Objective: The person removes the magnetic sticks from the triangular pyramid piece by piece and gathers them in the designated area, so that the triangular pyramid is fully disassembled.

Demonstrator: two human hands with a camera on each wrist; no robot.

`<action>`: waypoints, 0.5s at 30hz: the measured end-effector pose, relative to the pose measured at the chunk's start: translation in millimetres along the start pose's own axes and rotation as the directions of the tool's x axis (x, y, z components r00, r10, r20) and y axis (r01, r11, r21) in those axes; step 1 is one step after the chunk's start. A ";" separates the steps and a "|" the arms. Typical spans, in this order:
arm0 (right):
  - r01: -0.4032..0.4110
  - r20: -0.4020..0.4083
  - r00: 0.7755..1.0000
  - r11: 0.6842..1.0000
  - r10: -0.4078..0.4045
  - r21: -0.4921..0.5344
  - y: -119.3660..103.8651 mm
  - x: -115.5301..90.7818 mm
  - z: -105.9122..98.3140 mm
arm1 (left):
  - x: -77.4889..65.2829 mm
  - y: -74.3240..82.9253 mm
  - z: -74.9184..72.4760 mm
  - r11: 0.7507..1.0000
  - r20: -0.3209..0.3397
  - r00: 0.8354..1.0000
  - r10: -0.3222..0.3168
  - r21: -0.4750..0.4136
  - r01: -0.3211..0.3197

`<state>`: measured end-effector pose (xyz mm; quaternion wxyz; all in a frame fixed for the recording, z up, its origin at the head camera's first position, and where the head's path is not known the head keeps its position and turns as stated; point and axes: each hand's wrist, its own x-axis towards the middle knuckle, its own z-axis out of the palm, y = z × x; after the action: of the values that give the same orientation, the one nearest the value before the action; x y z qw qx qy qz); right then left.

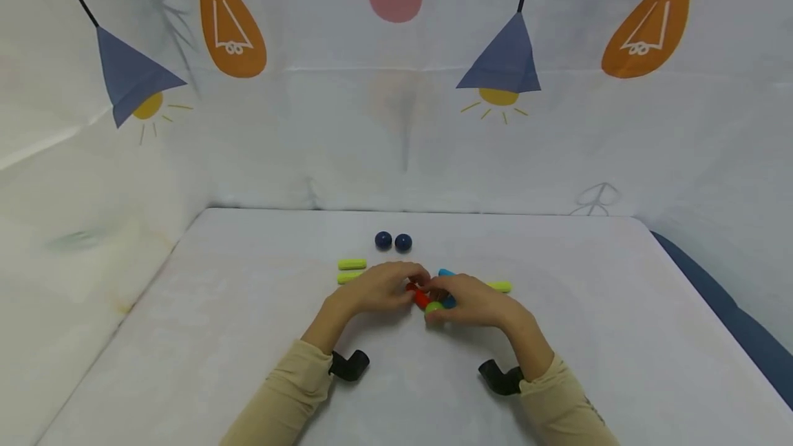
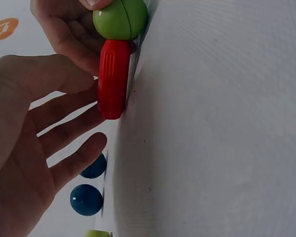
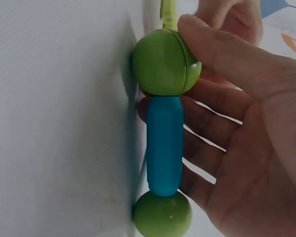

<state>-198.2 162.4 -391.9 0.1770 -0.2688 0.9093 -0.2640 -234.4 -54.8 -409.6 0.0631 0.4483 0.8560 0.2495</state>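
Observation:
My left hand [image 1: 385, 288] holds a red rod [image 2: 113, 81] between thumb and fingers, low over the table. The rod's upper end in the left wrist view meets a green ball [image 2: 121, 19] with a seam round it. My right hand [image 1: 472, 300] pinches that ball with the thumb on top and fingers behind. In the right wrist view a blue rod [image 3: 165, 143] runs from the held ball to a second green ball [image 3: 164, 215]. Another blue piece [image 1: 446, 272] shows partly behind the right hand in the head view.
Two dark blue balls [image 1: 393, 241] sit farther back on the white table [image 1: 248, 336]. Two yellow-green rods [image 1: 352, 263] lie left of them, one partly behind the left hand; another yellow-green rod [image 1: 499, 286] lies to the right. A printed white curtain [image 1: 310, 129] hangs behind.

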 end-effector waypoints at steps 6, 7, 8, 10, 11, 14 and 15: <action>0.019 -0.038 0.999 1.000 -0.019 -0.019 2.7 0.3 2.0 | -4.4 0.5 0.8 0.999 0.028 0.999 -0.038 0.025 0.037; 0.023 -0.048 0.999 0.999 -0.024 -0.028 2.8 0.5 2.3 | -4.9 1.1 0.1 0.999 0.034 0.998 -0.045 0.025 0.045; 0.025 -0.060 0.998 0.999 -0.027 -0.032 2.8 0.6 2.5 | -5.3 1.6 -0.6 0.999 0.040 0.998 -0.049 0.024 0.048; 0.024 -0.083 0.996 0.999 -0.027 -0.037 3.4 1.3 2.9 | -5.8 1.4 -1.8 0.999 0.050 0.998 -0.045 0.019 0.044; 0.023 -0.094 0.995 0.999 -0.026 -0.039 3.9 1.6 3.1 | -5.9 1.1 -2.3 0.999 0.055 0.998 -0.044 0.010 0.043; 0.017 -0.117 0.993 0.999 -0.022 -0.040 4.9 2.3 3.1 | -6.3 -0.2 -3.4 0.999 0.063 0.998 -0.032 -0.012 0.032; 0.018 -0.120 0.992 0.999 -0.023 -0.043 5.4 2.5 3.1 | -6.5 -0.3 -3.9 0.999 0.066 0.997 -0.029 -0.016 0.030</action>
<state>-200.9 163.7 -397.9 0.1133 -0.2655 0.9207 -0.2626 -232.1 -61.6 -407.1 0.0986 0.4429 0.8579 0.2410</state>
